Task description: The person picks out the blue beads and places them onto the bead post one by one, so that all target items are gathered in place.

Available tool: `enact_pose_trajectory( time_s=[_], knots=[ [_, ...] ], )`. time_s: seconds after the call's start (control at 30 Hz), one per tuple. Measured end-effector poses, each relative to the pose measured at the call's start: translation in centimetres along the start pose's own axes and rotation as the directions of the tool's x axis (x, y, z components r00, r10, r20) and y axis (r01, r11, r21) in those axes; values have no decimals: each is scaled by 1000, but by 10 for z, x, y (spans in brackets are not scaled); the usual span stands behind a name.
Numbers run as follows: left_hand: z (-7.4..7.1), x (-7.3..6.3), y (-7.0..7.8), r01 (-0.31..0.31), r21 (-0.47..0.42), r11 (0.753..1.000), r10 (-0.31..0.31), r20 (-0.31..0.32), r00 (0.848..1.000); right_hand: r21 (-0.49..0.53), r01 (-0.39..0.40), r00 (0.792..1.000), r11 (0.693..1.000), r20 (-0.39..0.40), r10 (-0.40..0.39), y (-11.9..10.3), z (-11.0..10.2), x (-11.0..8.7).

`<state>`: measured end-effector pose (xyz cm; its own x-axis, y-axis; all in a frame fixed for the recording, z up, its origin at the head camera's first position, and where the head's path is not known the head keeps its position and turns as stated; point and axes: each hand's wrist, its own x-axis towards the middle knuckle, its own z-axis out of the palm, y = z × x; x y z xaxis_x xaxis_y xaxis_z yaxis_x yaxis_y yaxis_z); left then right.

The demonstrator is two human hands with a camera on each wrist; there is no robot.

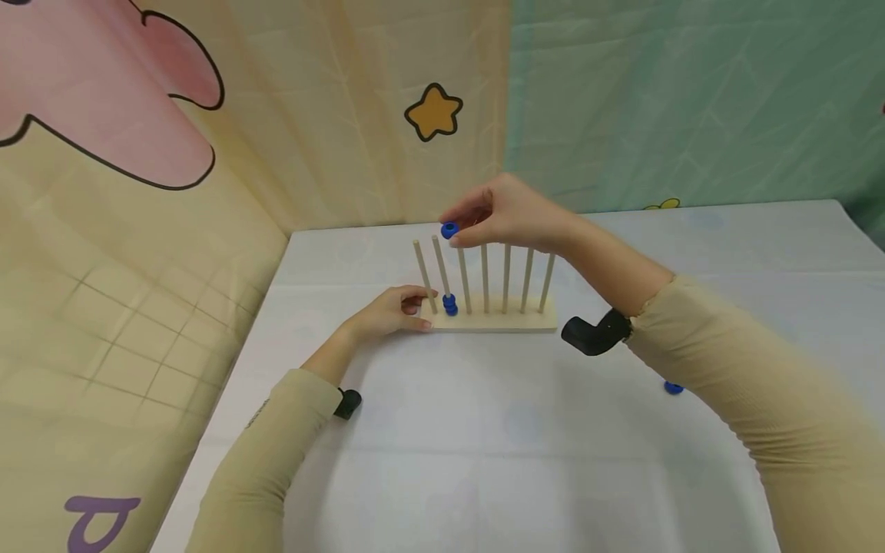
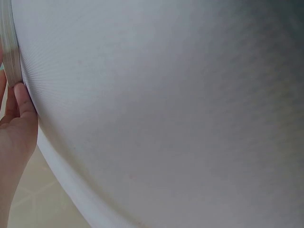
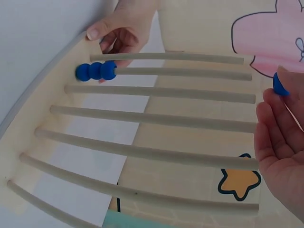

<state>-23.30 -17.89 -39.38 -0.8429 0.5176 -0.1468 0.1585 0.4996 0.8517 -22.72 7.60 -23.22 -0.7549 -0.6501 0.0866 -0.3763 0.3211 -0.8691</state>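
A wooden peg rack point(image 1: 494, 321) stands on the white table, with several upright pegs in a row. Its left end is gripped by my left hand point(image 1: 387, 313), thumb at the front edge and fingers behind; the left wrist view has only part of this hand point(image 2: 19, 130) at its edge. Three blue beads point(image 3: 96, 71) are stacked low on the second peg from the left. Above the peg tops, my right hand point(image 1: 515, 213) pinches another blue bead point(image 1: 450, 230) between thumb and fingers, its hole showing. That bead is close to the top of the second peg and apart from it.
One more blue bead point(image 1: 674, 388) lies on the table point(image 1: 484, 430) to the right, partly covered by the right sleeve. Black wrist-worn devices point(image 1: 594, 335) stick out at both cuffs. A printed curtain point(image 1: 332, 115) hangs behind and to the left of the table.
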Motion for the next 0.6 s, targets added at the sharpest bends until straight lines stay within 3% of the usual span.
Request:
enact_pose_trajectory(
  time_s=[0.6],
  knots=[
    [0, 1, -2, 7, -25, 1000, -7, 14, 1000, -48, 13, 1000, 999, -6, -13, 4, 16, 21]
  ],
)
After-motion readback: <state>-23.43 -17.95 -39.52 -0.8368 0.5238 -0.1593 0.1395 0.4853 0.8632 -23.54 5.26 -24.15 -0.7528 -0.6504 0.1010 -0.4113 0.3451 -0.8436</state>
